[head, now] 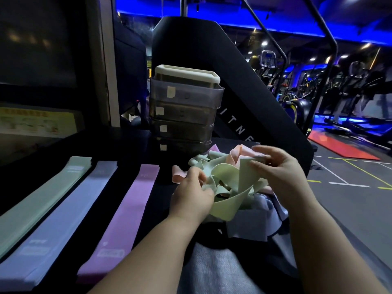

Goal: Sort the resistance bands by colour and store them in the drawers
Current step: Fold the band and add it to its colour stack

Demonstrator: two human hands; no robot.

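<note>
Now both hands grip one green band (228,183): left hand (194,194) pinches its near-left loop, right hand (277,168) pinches its far edge, above a tangled pile (214,158).

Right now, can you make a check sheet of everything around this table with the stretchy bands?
Surface: dark table top, dimly lit.
Job's things: flat stacks of green bands, blue-grey bands and purple bands lie side by side; tangled pile of green and pink bands to their right; drawer unit behind, four stacked drawers with pale labels.
Clutter: grey fabric under the pile, cannot tell what.
Grippers: left hand and right hand both grip one green band from the pile.
Cables: nothing seen.
Surroundings: gym machines, red mat, blue lights.
</note>
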